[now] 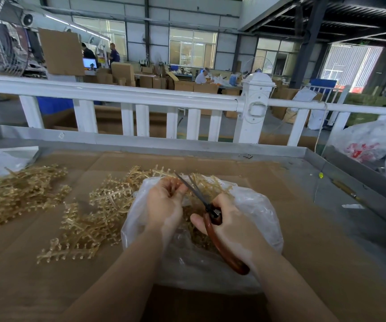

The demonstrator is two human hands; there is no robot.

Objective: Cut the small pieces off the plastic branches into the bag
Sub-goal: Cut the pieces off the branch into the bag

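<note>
Over the clear bag (257,219) on the surface (326,228), the left hand (164,205) pinches a plastic branch (208,184), mostly hidden behind fingers. The right hand (231,219) grips the scissors (210,214), blades parted. More branches (89,219) lie at nine o'clock; cut pieces inside the bag are blurred.

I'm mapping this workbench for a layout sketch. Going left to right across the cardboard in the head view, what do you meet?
Heap of plastic branches → loose branches → left hand → scissors → right hand, both hands over the clear bag.
</note>
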